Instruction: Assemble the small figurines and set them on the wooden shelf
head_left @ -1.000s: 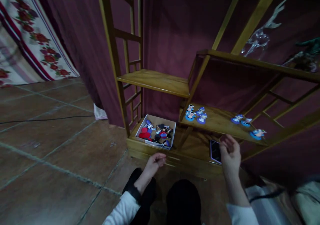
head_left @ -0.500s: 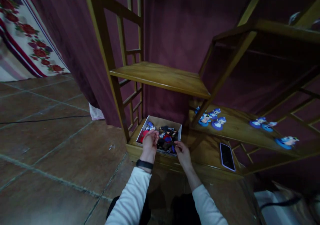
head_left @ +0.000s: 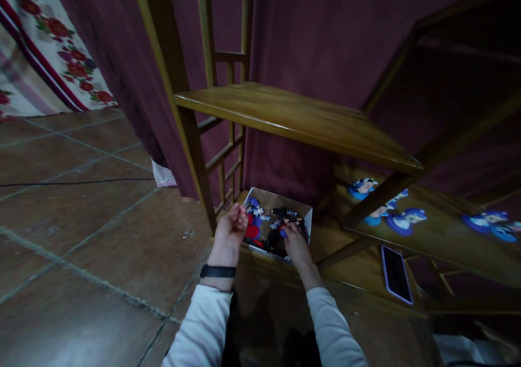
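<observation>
A shallow white cardboard box sits on the low wooden shelf, holding several small toy figurines in blue, black and red. My right hand reaches over its front edge, fingertips pinched on a small blue-and-red toy figurine among the others. At the left side of the box, my left hand hovers palm up, fingers loosely curled and apart, with nothing visible in them. A black band circles the left wrist.
Blue-based figurines stand on the shelf to the right, partly behind a slanted post. A phone lies near the front edge. Above the box juts a wooden shelf board. A thin cable crosses the tiled floor.
My right hand has moved from the box's right front corner in over its contents and onto a figurine. My left hand has drawn left toward the box's edge. The view has shifted closer.
</observation>
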Demonstrator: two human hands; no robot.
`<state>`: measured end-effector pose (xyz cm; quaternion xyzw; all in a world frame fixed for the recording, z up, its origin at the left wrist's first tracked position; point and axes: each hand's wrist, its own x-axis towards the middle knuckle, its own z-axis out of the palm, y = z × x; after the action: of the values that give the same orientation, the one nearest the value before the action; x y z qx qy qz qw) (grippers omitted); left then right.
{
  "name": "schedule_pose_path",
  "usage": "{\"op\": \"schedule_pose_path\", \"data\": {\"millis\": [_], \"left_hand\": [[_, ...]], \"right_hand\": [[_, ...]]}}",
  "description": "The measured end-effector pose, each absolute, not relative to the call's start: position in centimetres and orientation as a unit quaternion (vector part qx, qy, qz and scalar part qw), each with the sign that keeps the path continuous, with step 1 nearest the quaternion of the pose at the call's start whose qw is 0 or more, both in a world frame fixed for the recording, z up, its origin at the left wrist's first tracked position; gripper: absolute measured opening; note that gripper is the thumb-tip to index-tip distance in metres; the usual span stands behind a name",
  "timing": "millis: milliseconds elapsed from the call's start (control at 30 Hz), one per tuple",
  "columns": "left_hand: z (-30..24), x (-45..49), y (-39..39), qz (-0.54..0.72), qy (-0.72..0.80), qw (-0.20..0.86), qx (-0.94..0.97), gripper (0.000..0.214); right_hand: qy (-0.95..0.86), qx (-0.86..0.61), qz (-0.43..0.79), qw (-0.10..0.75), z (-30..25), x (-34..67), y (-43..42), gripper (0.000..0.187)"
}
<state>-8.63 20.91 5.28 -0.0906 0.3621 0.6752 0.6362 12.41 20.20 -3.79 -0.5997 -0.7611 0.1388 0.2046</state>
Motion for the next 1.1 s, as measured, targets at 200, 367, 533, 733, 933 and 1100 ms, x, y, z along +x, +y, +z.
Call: {"op": "schedule_pose_path", "data": {"millis": [200, 367, 533, 733, 933, 1100], "left_hand": [[5.0, -9.4, 21.1, 0.68, 0.362, 0.632, -0.088, 0.022], [5.3, -9.3, 21.2, 0.677, 0.356, 0.635, -0.111, 0.022], [5.4, -9.9, 21.2, 0.699, 0.347, 0.613, -0.122, 0.024], [5.4, -10.0, 21.3, 0.696, 0.333, 0.626, -0.115, 0.023], [5.6, -9.6, 21.4, 0.688, 0.332, 0.638, -0.1, 0.021], [5.2, -9.2, 21.6, 0.679, 0.336, 0.645, -0.098, 0.023]], "right_hand": [[-0.761, -0.602, 0.135, 0.201, -4.0, 12.4, 20.8, 0.046], [-0.743, -0.61, 0.151, 0.23, -4.0, 12.4, 22.8, 0.035], [-0.785, -0.562, 0.167, 0.198, -3.3, 9.7, 24.1, 0.031], [-0.852, -0.504, 0.12, 0.072, -2.8, 4.4, 25.3, 0.033], [-0.86, -0.504, 0.071, 0.023, -2.6, 3.2, 25.9, 0.031], [-0.838, -0.515, 0.143, 0.112, -1.9, 4.5, 25.8, 0.038]]}}
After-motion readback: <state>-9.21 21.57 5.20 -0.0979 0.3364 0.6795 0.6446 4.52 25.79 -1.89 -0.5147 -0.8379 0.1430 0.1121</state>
